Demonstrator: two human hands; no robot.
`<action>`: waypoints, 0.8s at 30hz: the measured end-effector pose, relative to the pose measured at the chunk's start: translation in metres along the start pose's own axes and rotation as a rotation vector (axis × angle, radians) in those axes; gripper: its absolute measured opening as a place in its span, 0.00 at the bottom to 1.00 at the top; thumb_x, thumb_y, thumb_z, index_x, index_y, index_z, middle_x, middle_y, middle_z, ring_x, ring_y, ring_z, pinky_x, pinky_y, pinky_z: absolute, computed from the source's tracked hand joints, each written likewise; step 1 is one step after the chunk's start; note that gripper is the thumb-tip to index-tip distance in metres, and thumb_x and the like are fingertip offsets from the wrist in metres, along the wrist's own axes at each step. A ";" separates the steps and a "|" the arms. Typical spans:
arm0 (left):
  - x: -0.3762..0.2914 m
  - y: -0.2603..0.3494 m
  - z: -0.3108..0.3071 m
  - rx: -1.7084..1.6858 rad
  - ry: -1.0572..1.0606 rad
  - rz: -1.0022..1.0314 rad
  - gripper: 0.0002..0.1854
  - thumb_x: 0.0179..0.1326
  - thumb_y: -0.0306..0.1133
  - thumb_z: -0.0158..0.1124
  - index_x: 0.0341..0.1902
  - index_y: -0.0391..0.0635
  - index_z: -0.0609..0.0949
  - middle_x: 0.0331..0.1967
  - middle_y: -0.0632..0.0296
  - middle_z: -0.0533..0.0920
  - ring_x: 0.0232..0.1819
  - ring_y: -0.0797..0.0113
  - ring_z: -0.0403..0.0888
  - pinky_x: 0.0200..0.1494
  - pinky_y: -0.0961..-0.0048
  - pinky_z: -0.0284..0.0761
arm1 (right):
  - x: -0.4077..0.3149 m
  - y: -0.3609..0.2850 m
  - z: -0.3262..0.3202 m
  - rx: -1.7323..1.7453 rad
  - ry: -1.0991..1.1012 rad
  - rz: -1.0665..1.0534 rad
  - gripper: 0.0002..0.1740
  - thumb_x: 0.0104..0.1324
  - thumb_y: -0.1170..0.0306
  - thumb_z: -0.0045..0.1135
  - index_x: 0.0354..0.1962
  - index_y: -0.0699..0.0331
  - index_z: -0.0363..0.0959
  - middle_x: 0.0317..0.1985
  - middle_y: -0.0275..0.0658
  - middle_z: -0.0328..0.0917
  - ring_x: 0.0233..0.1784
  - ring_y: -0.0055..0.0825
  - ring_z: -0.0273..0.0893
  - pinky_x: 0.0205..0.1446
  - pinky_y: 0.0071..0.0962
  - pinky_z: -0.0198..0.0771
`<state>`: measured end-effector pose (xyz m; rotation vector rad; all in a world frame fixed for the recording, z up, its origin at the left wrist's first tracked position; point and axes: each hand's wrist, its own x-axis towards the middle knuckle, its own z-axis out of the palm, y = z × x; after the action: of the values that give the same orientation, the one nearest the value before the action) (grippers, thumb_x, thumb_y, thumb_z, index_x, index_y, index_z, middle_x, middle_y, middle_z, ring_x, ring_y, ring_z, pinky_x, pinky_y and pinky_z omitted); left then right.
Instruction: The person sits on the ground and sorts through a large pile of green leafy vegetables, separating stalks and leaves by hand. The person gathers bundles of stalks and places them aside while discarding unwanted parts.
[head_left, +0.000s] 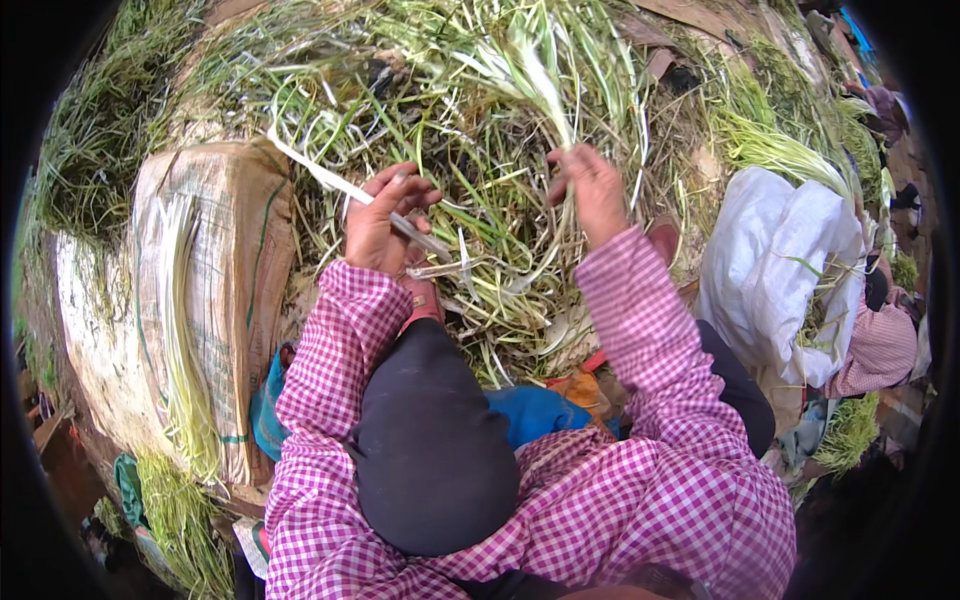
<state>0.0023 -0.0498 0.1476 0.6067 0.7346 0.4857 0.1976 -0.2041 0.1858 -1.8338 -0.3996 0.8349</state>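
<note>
Across my left hand (390, 217) runs a slender white stalk (319, 172), held between the thumb and the curled fingers. Its pale end reaches up and left, and its darker end shows below the palm. To the right, my right hand (592, 191) pinches a blurred whitish-green leafy stalk (547, 86) that fans out away from me. Thin strips trail beneath that hand. Below both hands lies a heap of loose green and yellowed leaves (487, 225). The stalks look like leeks or garlic shoots, but the exact kind is unclear.
At left, a bundle of trimmed pale stalks (180, 322) lies on a woven sack (247, 225). A white plastic sack (757, 255) stands at right, near pale green stalks (787, 150). My shoe (422, 300) rests in the litter. Another person's checked sleeve (877, 349) shows far right.
</note>
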 end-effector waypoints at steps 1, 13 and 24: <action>-0.002 -0.001 0.003 0.026 0.008 -0.012 0.16 0.61 0.28 0.54 0.51 0.34 0.69 0.35 0.50 0.79 0.36 0.60 0.81 0.20 0.78 0.75 | -0.007 0.014 0.015 0.145 -0.103 -0.062 0.13 0.68 0.63 0.43 0.36 0.62 0.73 0.18 0.33 0.72 0.19 0.20 0.71 0.23 0.22 0.70; -0.011 -0.003 -0.005 0.049 0.030 -0.039 0.15 0.55 0.22 0.60 0.44 0.31 0.70 0.31 0.50 0.81 0.26 0.65 0.81 0.15 0.80 0.73 | -0.047 0.061 0.082 0.170 -0.581 -0.091 0.12 0.66 0.68 0.46 0.38 0.68 0.72 0.28 0.34 0.74 0.32 0.20 0.73 0.39 0.22 0.69; -0.021 -0.012 0.004 0.113 -0.018 0.005 0.07 0.52 0.21 0.62 0.36 0.36 0.76 0.25 0.57 0.80 0.20 0.70 0.78 0.16 0.77 0.75 | -0.030 0.016 0.107 0.459 -0.149 -0.120 0.04 0.59 0.76 0.56 0.31 0.69 0.74 0.26 0.31 0.75 0.28 0.15 0.71 0.32 0.16 0.68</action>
<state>-0.0055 -0.0721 0.1519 0.7174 0.7476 0.4446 0.0989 -0.1571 0.1580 -1.3166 -0.3718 0.8986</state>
